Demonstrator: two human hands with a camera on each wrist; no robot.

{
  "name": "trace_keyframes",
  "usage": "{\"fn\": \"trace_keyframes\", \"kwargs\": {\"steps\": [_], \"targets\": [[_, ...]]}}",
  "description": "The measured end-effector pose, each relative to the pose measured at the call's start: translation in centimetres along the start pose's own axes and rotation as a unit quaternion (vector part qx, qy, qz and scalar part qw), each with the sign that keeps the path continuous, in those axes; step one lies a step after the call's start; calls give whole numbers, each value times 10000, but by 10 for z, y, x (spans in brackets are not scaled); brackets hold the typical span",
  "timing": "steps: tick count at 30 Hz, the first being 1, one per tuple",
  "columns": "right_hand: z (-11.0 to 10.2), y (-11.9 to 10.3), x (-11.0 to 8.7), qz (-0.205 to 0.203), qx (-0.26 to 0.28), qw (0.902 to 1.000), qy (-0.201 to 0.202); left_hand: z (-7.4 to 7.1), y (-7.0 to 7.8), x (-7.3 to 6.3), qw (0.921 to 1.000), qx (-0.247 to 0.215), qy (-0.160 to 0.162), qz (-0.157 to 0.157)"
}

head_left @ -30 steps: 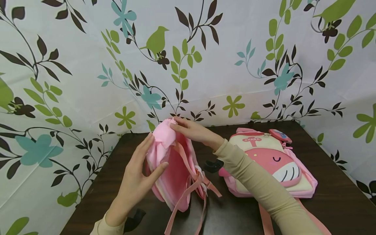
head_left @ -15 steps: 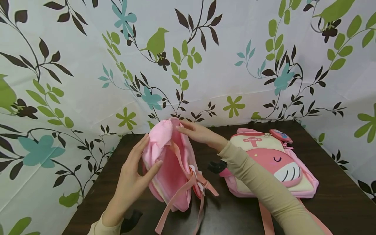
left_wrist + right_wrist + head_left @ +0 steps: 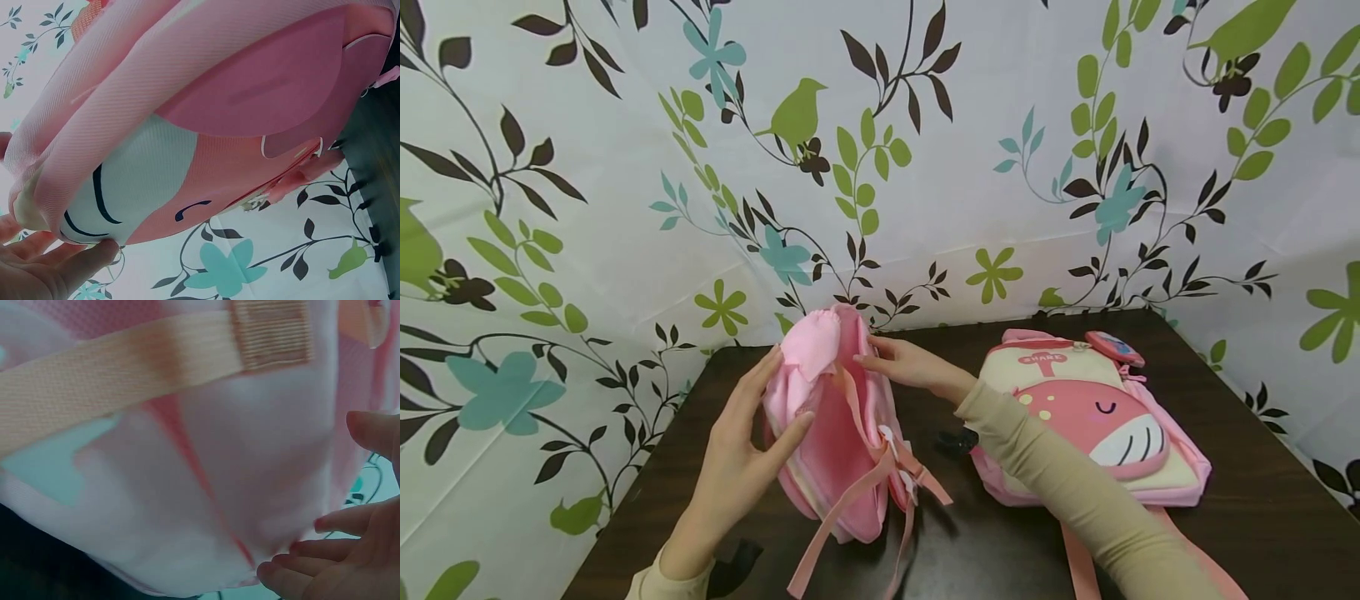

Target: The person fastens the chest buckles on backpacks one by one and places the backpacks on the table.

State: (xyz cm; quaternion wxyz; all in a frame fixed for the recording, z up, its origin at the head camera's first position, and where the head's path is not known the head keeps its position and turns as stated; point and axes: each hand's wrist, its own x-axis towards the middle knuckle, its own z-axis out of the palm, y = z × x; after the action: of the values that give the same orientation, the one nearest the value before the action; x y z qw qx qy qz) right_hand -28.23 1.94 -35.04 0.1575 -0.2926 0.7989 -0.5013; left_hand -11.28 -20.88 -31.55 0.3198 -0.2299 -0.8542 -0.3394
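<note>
A pink and cream child's backpack (image 3: 838, 450) stands on the table with a narrow pink side towards me. A gathered pink pocket (image 3: 812, 342) puffs out at its top. My left hand (image 3: 737, 458) holds the bag's left edge, thumb on the near side and fingers around the far side. In the left wrist view, that grip is at a corner beside the whale face (image 3: 144, 181) on the front. Across the bag, my right hand (image 3: 917, 367) touches the upper right edge with fairly straight fingers. Its thumb (image 3: 369, 431) is held apart from the other fingers in the right wrist view.
A second backpack (image 3: 1075, 417), with a pink whale and a round red tag (image 3: 1116, 348), lies to the right, partly behind my right sleeve (image 3: 1067, 475). Loose straps (image 3: 842, 517) trail from the held bag onto the dark table (image 3: 647, 517). A patterned cloth (image 3: 925, 183) hangs behind.
The held backpack has tipped slightly left and its upper part has spread wider. My right hand has slid right and down along its edge; my left hand has shifted slightly left.
</note>
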Motion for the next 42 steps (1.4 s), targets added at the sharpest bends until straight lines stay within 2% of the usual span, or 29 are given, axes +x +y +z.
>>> {"fn": "trace_keyframes", "kwargs": {"steps": [11, 18, 22, 25, 32, 42], "targets": [[18, 14, 8, 236, 467, 9981, 331, -2, -7, -1, 9998, -11, 100, -162], [24, 16, 12, 244, 628, 9970, 388, -4, -21, -6, 9975, -227, 247, -620], [27, 18, 15, 377, 465, 9970, 501, -4, -27, -9, 9935, -514, 369, -945], [30, 21, 16, 513, 279, 9965, 596, -2, -33, -12, 9903, -768, 430, -1075], [31, 26, 16, 594, 61, 9955, 731, 9, -45, -21, 9815, -1327, 323, -1343], [33, 32, 17, 615, -52, 9950, 780, 25, -53, -28, 9699, -1871, 489, -1476]]}}
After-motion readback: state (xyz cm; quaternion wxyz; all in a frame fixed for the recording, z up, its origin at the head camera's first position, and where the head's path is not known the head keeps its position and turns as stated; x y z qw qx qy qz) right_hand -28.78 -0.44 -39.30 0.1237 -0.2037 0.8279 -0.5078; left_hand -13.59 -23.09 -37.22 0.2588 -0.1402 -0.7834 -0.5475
